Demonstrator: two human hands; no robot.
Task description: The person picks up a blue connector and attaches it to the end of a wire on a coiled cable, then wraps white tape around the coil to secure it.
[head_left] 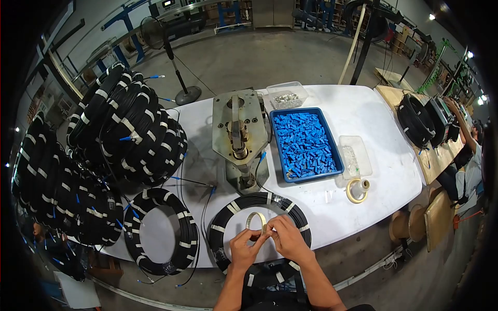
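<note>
My left hand (245,250) and my right hand (288,239) meet at the fingertips, both closed in a pinch at the edge of a narrow roll of pale tape (249,220). The roll stands on edge above the middle of a black cable coil (223,220), which is bound with white tape bands and some clear wrap. The coil lies flat at the table's front edge, partly under my wrists. Any loose tape end between my fingers is too small to make out.
A metal hand press (239,111) stands behind the coil. Right of it are a blue tray (340,168) of blue connectors, clear boxes (287,89) and tape rolls (357,191). Another coil (189,228) and tall coil stacks (129,122) fill the left. A person (469,155) works far right.
</note>
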